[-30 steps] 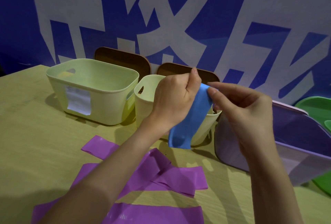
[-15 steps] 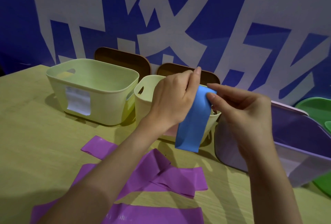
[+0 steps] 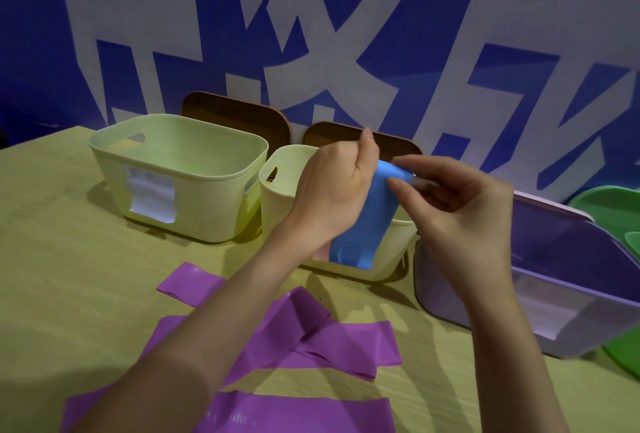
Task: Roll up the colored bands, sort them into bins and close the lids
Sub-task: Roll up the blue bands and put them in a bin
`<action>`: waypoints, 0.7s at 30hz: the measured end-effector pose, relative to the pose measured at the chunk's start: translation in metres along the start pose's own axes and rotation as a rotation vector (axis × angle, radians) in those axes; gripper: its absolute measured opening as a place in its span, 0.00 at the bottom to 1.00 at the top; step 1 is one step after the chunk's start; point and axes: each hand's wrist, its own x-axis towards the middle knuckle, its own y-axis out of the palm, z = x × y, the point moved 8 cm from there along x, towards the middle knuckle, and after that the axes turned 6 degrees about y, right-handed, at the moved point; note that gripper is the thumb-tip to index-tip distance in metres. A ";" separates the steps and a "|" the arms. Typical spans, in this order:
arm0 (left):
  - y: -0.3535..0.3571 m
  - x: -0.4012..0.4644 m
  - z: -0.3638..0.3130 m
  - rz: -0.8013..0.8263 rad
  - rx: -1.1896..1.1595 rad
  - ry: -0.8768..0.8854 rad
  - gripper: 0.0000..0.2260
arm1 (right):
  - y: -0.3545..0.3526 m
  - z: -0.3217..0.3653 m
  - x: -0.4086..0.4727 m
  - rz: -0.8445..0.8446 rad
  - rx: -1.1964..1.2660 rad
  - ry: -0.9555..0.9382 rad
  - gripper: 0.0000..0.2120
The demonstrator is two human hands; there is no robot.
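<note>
A blue band (image 3: 367, 224) hangs in the air in front of the small pale green bin (image 3: 287, 204). My left hand (image 3: 336, 190) grips its upper end with curled fingers. My right hand (image 3: 460, 211) pinches the same upper end from the right with thumb and fingertips. Several purple bands (image 3: 304, 339) lie flat and crossed on the table below my arms. A large pale green bin (image 3: 180, 176) stands open to the left. A purple bin (image 3: 571, 280) stands at the right.
Two brown lids (image 3: 239, 114) lean against the blue and white wall behind the green bins. A green lid or tray (image 3: 613, 211) lies at the far right edge. The wooden table (image 3: 52, 294) extends to the left.
The hanging part of the blue band has grown shorter. Both hands stay in nearly the same place, working its top end.
</note>
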 end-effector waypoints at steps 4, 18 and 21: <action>0.005 0.000 0.009 0.066 -0.044 -0.113 0.25 | -0.002 -0.006 0.001 -0.025 0.036 0.061 0.12; -0.012 -0.003 -0.011 -0.157 0.099 0.181 0.23 | -0.001 -0.012 0.001 0.034 0.203 0.167 0.09; -0.012 -0.003 -0.009 -0.162 0.060 0.130 0.25 | 0.001 -0.005 0.000 0.038 0.163 0.088 0.11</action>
